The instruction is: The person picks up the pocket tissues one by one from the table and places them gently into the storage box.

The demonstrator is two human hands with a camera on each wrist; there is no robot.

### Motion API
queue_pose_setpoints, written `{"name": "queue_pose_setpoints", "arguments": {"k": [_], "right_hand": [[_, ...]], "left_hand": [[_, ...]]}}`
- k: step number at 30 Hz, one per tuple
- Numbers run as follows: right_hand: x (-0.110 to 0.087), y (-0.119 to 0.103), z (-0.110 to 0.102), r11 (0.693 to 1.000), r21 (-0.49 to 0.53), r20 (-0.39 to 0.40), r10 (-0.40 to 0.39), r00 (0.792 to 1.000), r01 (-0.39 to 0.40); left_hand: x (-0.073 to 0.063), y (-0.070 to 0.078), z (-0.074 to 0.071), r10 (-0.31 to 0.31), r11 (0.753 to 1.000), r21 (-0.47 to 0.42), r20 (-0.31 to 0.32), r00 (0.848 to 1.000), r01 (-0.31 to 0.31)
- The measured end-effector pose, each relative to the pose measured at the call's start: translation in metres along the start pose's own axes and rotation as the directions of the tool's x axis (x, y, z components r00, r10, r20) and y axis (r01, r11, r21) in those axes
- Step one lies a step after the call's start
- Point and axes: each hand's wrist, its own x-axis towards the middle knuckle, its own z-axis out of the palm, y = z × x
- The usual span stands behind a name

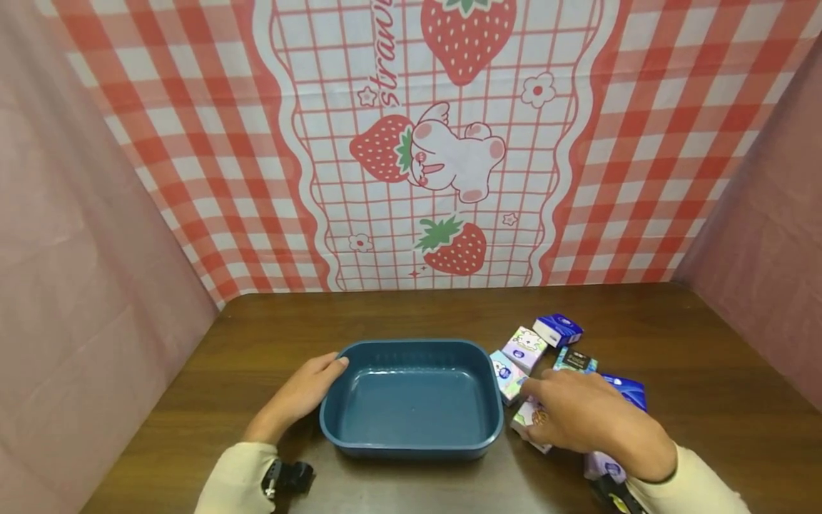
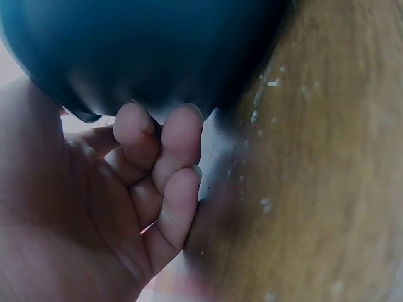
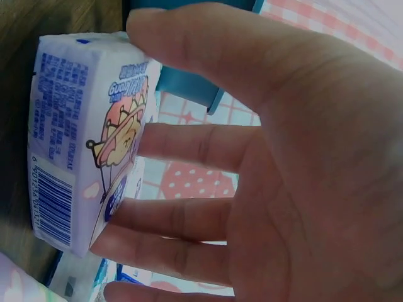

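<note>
A dark teal rectangular tub (image 1: pixel 411 407) stands at the middle of the table. My left hand (image 1: pixel 308 389) grips its left side, thumb over the rim and curled fingers (image 2: pixel 179 141) against the outer wall. To the right of the tub, my right hand (image 1: pixel 581 410) pinches a small white and lilac tissue pack (image 3: pixel 88 145) with a cartoon and a barcode. The thumb lies at one end of this pack, the fairly straight fingers along its far edge. A light blue tissue pack (image 1: pixel 506 373) lies between that hand and the tub.
Several more tissue packs lie around the right hand: a cartoon one (image 1: pixel 524 348), a blue one (image 1: pixel 559 330), a dark teal one (image 1: pixel 576 359), another blue one (image 1: pixel 628 391) and a lilac one (image 1: pixel 602 465). A strawberry-print cloth (image 1: pixel 437 143) hangs behind the wooden table (image 1: pixel 276 321).
</note>
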Motion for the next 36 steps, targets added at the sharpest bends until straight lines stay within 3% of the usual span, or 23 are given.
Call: {"name": "queue_pose_setpoints", "arguments": {"k": [16,25,36], "right_hand": [[-0.0020,-0.0033,-0.0031,1.000,0.026,0.012,0.009,1.000,-0.010],[-0.0046,-0.0030,-0.0025,0.997,0.030,-0.040,-0.065,0.997,0.066],[-0.0043,-0.0039,-0.0036,0.998,0.008,-0.068,-0.060,0.996,0.060]], "left_hand": [[-0.0007,-0.0007,0.0000,0.004,1.000,0.011,-0.013,1.000,-0.004],[-0.0015,-0.0003,-0.0003,0.005,1.000,0.006,-0.011,1.000,-0.005],[-0.0008,0.0004,-0.0004,-0.006,1.000,0.019,-0.011,1.000,0.006]]}}
